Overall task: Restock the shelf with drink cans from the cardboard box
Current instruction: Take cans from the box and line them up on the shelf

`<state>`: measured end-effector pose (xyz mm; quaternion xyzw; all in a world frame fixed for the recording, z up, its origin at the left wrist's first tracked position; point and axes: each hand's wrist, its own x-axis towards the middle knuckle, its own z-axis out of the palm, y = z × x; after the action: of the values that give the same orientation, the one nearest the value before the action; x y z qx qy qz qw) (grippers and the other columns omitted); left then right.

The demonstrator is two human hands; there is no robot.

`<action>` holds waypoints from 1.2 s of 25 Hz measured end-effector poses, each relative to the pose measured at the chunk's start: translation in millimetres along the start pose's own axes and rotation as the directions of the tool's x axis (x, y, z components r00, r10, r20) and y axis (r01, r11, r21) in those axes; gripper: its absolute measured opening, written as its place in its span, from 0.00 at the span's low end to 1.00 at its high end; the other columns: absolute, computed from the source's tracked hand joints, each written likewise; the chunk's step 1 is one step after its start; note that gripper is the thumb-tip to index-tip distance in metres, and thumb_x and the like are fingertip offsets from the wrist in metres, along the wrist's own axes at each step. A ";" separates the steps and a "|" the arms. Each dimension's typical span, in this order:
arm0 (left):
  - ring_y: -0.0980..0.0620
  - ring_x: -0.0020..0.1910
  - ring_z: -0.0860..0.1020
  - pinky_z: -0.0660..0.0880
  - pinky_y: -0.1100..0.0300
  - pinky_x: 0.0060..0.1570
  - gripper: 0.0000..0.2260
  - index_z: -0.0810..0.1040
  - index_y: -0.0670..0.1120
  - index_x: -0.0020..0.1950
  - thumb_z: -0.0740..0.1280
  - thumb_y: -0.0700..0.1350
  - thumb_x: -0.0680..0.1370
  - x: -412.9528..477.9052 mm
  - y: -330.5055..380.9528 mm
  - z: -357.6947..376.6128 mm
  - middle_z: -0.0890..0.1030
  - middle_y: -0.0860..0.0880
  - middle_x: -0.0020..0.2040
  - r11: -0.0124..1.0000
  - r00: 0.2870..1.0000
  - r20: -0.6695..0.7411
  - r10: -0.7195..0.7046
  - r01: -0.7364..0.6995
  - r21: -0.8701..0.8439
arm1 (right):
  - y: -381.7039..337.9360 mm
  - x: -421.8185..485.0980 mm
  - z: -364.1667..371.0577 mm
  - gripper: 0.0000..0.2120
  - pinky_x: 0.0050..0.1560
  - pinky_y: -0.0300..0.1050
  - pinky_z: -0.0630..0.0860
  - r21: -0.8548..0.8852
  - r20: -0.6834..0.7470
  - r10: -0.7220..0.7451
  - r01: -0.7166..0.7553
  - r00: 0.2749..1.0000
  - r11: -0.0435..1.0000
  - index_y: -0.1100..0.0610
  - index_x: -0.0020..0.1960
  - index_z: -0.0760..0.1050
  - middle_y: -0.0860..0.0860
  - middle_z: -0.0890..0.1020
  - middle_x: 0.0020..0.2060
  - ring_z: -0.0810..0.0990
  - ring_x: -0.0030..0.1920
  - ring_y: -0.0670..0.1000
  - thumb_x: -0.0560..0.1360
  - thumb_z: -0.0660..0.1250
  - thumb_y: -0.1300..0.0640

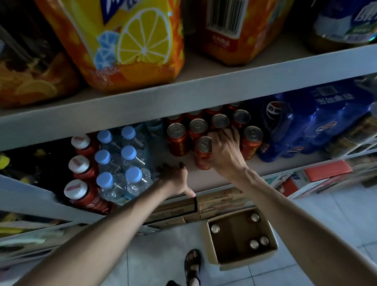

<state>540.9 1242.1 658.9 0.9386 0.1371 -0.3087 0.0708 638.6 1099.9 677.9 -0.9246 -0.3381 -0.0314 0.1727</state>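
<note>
Several red drink cans [198,129] with silver tops stand in rows on the middle shelf [205,178]. My right hand [224,149] reaches in among them and grips the front can [202,152], which stands on the shelf board. My left hand [176,177] rests on the shelf board left of the cans, fingers spread beside the water bottles, holding nothing. On the tiled floor below sits the open cardboard box [240,256] with several cans [257,242] left in it.
A pack of blue-capped water bottles [123,160] and red white-capped bottles [79,168] stand left of the cans. A blue cola pack [312,127] stands to the right. Big ice tea bottles [114,35] fill the upper shelf. My sandalled foot [192,267] is beside the box.
</note>
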 end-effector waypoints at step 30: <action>0.46 0.59 0.77 0.72 0.57 0.59 0.14 0.78 0.43 0.60 0.69 0.39 0.74 -50.1 85.9 90.3 0.81 0.46 0.57 0.857 0.799 -0.416 0.435 -0.509 -0.082 | 94.1 -210.5 29.4 0.24 0.59 0.54 0.74 0.193 0.116 0.135 -0.155 0.984 0.969 0.62 0.64 0.75 0.60 0.77 0.58 0.75 0.57 0.61 0.70 0.74 0.59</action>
<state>477.5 1130.0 620.9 0.9734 -0.0624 -0.0774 0.2066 534.8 913.6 585.4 -0.9250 -0.2793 0.0628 0.2498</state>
